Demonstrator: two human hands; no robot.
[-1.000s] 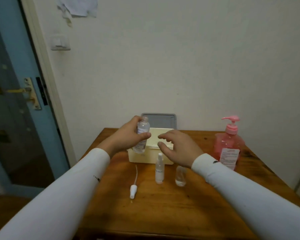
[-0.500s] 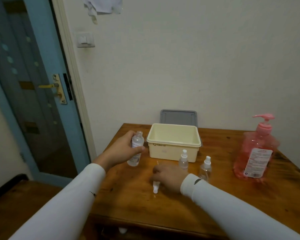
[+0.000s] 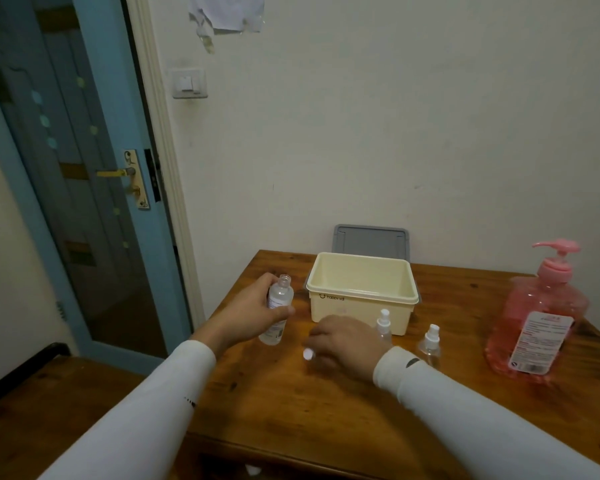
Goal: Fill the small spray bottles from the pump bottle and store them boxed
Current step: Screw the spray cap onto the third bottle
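My left hand [image 3: 253, 315] grips a clear uncapped spray bottle [image 3: 278, 308], held upright just left of the cream box [image 3: 361, 299]. Low over the table, my right hand [image 3: 347, 342] has its fingers curled round the white spray cap [image 3: 307, 355], whose tip pokes out at the left. Two capped small spray bottles stand in front of the box, one [image 3: 383, 325] partly behind my right hand and one [image 3: 430, 344] further right. The pink pump bottle [image 3: 537, 317] stands at the right of the table.
A grey lid [image 3: 371, 237] leans against the wall behind the box. The wooden table [image 3: 326, 410] ends at the left near a blue door [image 3: 66, 168]. A lower wooden surface [image 3: 49, 393] lies to the left of the table.
My right hand came down from in front of the box onto the spray cap on the table and closed round it. My left hand lowered the open bottle to the left of the box.
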